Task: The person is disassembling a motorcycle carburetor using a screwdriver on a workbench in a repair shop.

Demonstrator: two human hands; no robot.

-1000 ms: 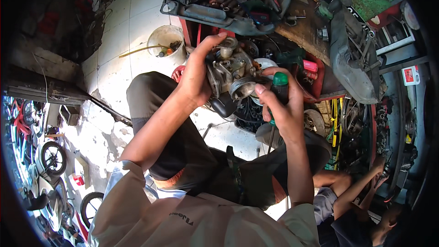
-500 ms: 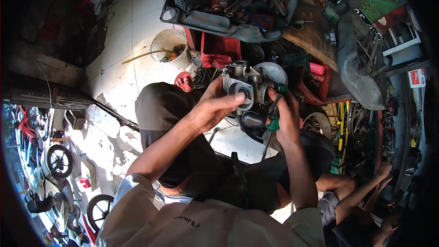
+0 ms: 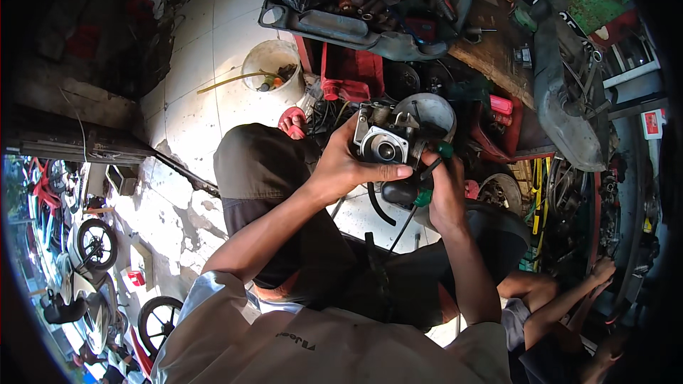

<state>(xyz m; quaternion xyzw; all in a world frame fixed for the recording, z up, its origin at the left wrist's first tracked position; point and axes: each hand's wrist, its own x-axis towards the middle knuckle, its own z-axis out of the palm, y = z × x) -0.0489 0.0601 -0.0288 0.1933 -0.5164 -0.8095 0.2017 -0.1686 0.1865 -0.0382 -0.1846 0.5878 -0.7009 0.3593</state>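
A metal carburetor (image 3: 385, 148), its round bore facing up, is held above my lap between both hands. My left hand (image 3: 340, 171) grips its left side, the thumb stretched along the lower edge below the bore. At the carburetor's right side, my right hand (image 3: 447, 195) is closed around a screwdriver (image 3: 424, 198) with a green and black handle. The screwdriver's shaft points down toward my lap. The fingertips of my right hand reach the carburetor, though its far fingers are partly hidden. A black hose (image 3: 377, 206) hangs from the carburetor.
Ahead stands a large tray (image 3: 341, 26) heaped with tools. A red bin (image 3: 352, 75), a round metal bowl (image 3: 435, 110) and a white bucket (image 3: 265, 85) sit beyond my knees. Another person's arm (image 3: 580, 286) shows at lower right; motorcycles (image 3: 89, 291) stand at left.
My left thumb has slid down off the bore to the carburetor's lower edge, uncovering the opening. The carburetor has turned a little, and the screwdriver's tip has swung left. The whole view has shifted slightly.
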